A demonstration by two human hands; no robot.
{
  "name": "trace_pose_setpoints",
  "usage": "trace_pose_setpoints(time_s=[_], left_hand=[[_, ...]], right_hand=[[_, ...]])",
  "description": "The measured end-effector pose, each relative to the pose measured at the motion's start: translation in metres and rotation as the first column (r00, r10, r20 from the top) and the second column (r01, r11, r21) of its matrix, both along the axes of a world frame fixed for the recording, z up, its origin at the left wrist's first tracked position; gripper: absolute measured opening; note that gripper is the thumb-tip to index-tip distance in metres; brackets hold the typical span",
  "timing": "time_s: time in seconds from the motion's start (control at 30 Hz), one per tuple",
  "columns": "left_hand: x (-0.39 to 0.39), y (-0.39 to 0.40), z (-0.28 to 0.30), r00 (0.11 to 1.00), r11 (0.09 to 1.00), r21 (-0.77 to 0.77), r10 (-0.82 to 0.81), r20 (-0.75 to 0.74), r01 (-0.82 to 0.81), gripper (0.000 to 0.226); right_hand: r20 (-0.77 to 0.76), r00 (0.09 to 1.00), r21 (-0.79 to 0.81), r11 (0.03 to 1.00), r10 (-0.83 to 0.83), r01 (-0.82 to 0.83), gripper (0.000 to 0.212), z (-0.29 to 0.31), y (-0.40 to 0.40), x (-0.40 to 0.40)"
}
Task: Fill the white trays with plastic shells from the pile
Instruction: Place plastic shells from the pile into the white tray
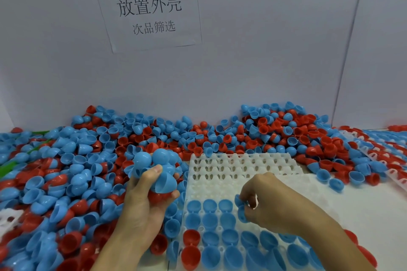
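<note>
A paper sign (147, 10) taped to the grey wall reads "放置外壳" in large characters with "次品筛选" beneath. The left hand (144, 196) has its grip closed around a clutch of blue shells (158, 168) held above the pile (92, 160) of red and blue shells on the table. The right hand (267, 202) pinches a blue shell (241, 207) over the white tray (244, 166), whose near rows hold shells while its far rows stand bare.
</note>
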State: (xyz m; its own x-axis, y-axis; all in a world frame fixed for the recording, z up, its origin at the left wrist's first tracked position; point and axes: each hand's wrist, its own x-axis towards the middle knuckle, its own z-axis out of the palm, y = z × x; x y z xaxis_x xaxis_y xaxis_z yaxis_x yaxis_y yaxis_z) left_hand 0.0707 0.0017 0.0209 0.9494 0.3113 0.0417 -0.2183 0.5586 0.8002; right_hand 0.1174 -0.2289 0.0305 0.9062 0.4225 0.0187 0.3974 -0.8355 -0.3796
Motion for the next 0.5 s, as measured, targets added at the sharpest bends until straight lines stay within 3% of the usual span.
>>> trace_pose_setpoints(time_s=[0.5], left_hand=[[0.0009,-0.0014,-0.0032,0.999,1.0,-0.009,-0.021,0.04,0.021,0.012]], right_hand=[[0.042,0.999,-0.145,0.989,-0.011,0.017,0.016,-0.0047,0.0082,-0.0006]])
